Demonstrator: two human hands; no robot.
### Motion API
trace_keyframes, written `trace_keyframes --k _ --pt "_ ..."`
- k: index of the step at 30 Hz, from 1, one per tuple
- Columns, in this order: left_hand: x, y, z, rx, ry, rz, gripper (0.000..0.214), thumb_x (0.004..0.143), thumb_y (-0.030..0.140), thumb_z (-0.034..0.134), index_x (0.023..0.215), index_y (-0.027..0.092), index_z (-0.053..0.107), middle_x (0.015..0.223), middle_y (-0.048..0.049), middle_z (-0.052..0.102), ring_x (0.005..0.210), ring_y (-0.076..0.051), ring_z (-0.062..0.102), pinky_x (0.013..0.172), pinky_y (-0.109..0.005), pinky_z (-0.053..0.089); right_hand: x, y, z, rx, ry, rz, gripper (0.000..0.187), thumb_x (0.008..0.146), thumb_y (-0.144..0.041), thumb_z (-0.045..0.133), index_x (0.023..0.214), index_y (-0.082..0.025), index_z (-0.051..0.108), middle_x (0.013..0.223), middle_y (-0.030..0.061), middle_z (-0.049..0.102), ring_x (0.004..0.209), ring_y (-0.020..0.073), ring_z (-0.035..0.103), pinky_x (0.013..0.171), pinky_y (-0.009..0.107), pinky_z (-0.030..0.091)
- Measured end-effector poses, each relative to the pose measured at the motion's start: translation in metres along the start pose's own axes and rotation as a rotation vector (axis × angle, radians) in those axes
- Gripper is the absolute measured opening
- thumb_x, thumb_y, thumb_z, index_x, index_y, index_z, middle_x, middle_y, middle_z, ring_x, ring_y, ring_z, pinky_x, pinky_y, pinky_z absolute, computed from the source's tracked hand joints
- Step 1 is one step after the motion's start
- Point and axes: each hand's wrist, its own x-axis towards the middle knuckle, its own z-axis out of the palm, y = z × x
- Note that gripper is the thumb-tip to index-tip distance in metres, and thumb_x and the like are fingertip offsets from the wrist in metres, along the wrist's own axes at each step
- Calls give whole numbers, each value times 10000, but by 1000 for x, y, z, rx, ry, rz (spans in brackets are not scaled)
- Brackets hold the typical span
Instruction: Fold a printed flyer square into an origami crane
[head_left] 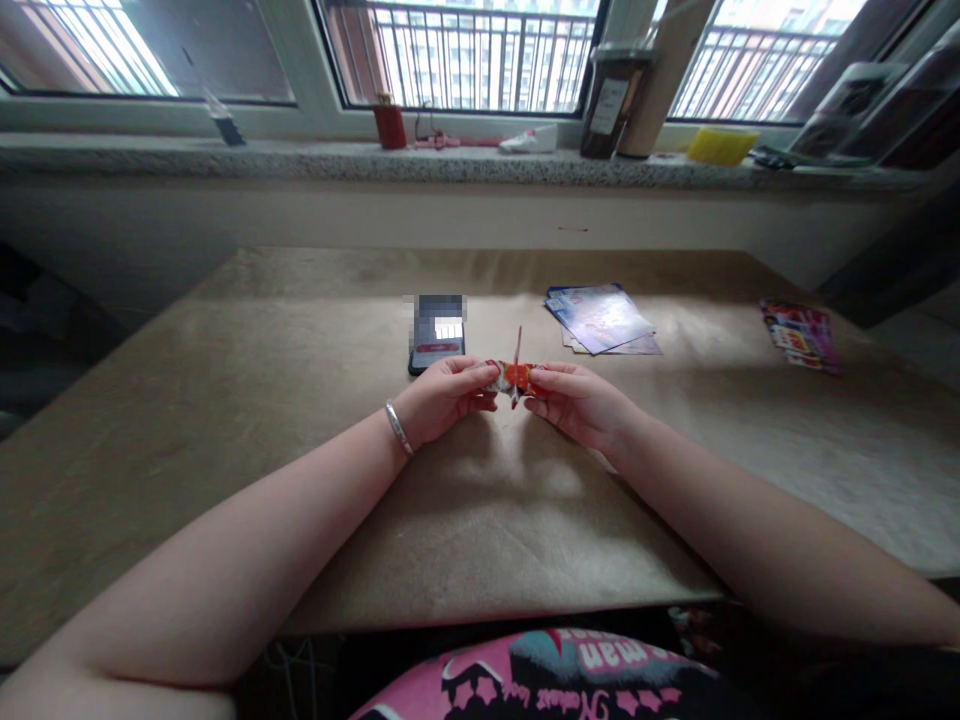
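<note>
A small folded piece of red and white patterned paper (514, 377) is held between both hands just above the brown table (225, 420), with one thin point sticking straight up. My left hand (442, 398), a silver bracelet on its wrist, pinches the paper's left end. My right hand (574, 400) pinches the right end. Both sets of fingers are closed on the paper.
A phone (437, 332) with a lit screen lies just beyond my left hand. A small stack of coloured paper sheets (600, 318) lies behind my right hand, and another printed sheet (801, 336) at the far right. The windowsill (300, 160) holds a red cup (390, 126), a jar (609, 100) and a yellow item (721, 146).
</note>
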Motion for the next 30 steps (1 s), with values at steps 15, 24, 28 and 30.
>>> trace_keyframes --k 15,24,28,30 --pt "-1 0 1 -8 -20 -7 309 591 390 809 697 136 667 660 -9 616 554 -82 526 564 -231 406 -3 1 8 110 -70 -30 119 644 -275 696 735 -200 682 797 22 704 728 137 642 678 253 512" --pt "1 -2 0 -34 43 0 329 608 368 807 755 115 657 687 -12 607 588 -72 527 576 -204 405 3 0 0 133 -54 17 134 667 -239 717 783 -172 716 808 24 713 671 94 618 619 195 498" --pt "1 -2 -1 -53 17 3 319 649 381 782 763 118 640 679 -2 586 585 -70 516 568 -198 401 5 0 -3 116 -62 58 133 741 -247 676 840 -166 712 826 29 712 702 91 630 573 170 480" --pt "1 -2 -1 -75 -12 8 319 670 397 766 771 122 637 670 3 573 579 -68 507 561 -195 397 4 -1 -3 143 -86 97 124 767 -239 651 856 -173 707 803 21 709 705 91 635 578 169 481"
